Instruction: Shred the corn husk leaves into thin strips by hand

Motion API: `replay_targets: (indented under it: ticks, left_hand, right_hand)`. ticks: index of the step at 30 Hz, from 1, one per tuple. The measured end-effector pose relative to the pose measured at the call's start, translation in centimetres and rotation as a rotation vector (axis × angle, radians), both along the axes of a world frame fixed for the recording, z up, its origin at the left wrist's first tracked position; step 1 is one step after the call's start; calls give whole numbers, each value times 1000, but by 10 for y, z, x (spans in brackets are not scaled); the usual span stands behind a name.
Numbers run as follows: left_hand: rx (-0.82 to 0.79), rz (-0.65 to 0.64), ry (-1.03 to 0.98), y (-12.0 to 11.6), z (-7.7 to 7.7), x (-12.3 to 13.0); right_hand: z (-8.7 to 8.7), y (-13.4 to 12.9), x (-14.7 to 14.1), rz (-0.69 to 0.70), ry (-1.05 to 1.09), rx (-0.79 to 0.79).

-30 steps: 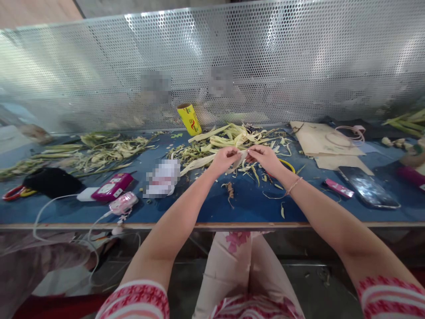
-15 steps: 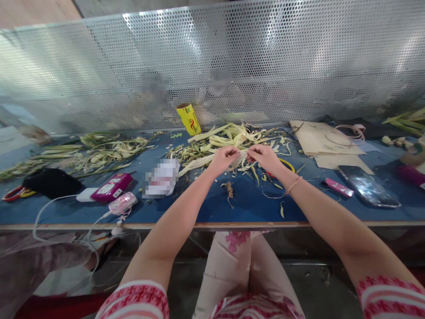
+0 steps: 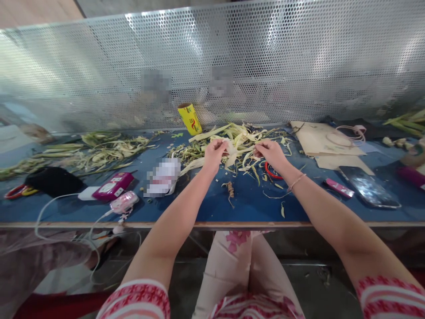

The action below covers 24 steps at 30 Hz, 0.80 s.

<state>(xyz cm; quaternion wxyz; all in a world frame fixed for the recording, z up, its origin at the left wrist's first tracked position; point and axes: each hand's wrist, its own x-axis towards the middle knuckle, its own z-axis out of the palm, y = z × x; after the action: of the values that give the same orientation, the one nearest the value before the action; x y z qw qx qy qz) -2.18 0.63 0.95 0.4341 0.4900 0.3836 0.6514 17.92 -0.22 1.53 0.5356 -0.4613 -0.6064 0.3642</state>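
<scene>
My left hand (image 3: 215, 155) is closed in a pinch on a pale, thin plant husk (image 3: 232, 156), which spreads to the right of its fingertips. My right hand (image 3: 269, 153) hovers a short way to the right, fingers pinched together; whatever is between them is too small to make out. Behind and below both hands lies a loose heap of yellow-green husks and leaves (image 3: 237, 132), with shredded bits around it. A red scissor handle (image 3: 272, 171) shows just below my right hand.
A yellow cardboard tube (image 3: 190, 119) stands tilted against the perforated metal screen (image 3: 299, 57). Leftward are a white pouch (image 3: 164, 176), a purple power bank (image 3: 113, 186), a black bundle (image 3: 55, 182) and more leaves (image 3: 109, 150). A phone (image 3: 369, 186) and brown paper (image 3: 327, 138) lie rightward.
My hands, close together before, have drawn apart. The left moved left with the husk; the right moved slightly right, and the scissor handle below it shows more clearly.
</scene>
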Motion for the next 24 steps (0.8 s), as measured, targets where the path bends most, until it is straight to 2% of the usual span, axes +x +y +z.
replay_targets:
  ticks: [5, 9, 11, 13, 15, 17, 19, 22, 23, 24]
  left_hand:
    - [-10, 145, -156, 4, 3, -5]
    - [-2, 218, -227, 10, 3, -12]
    - [-10, 257, -237, 14, 2, -15]
    - [-26, 287, -225, 17, 2, -18]
    - [-43, 287, -199, 19, 1, -19]
    - [-52, 249, -173, 19, 1, -19]
    - [-65, 188, -140, 17, 0, -16]
    - [-88, 54, -42, 13, 0, -12]
    - [-93, -2, -1, 11, -1, -10]
    - [-91, -61, 43, 8, -1, -8]
  right_hand:
    - [4, 14, 19, -103, 361, -19]
    - [7, 29, 47, -185, 637, -6]
    - [8, 36, 64, -311, 747, 49]
    - [9, 41, 81, -496, 856, 137]
    - [11, 44, 93, -590, 901, 186]
    - [10, 45, 97, -639, 837, 165]
    - [9, 44, 93, -629, 625, 68]
    - [6, 36, 76, -488, 304, -52]
    - [5, 31, 68, -433, 201, -43]
    - [5, 25, 59, -348, -31, 7]
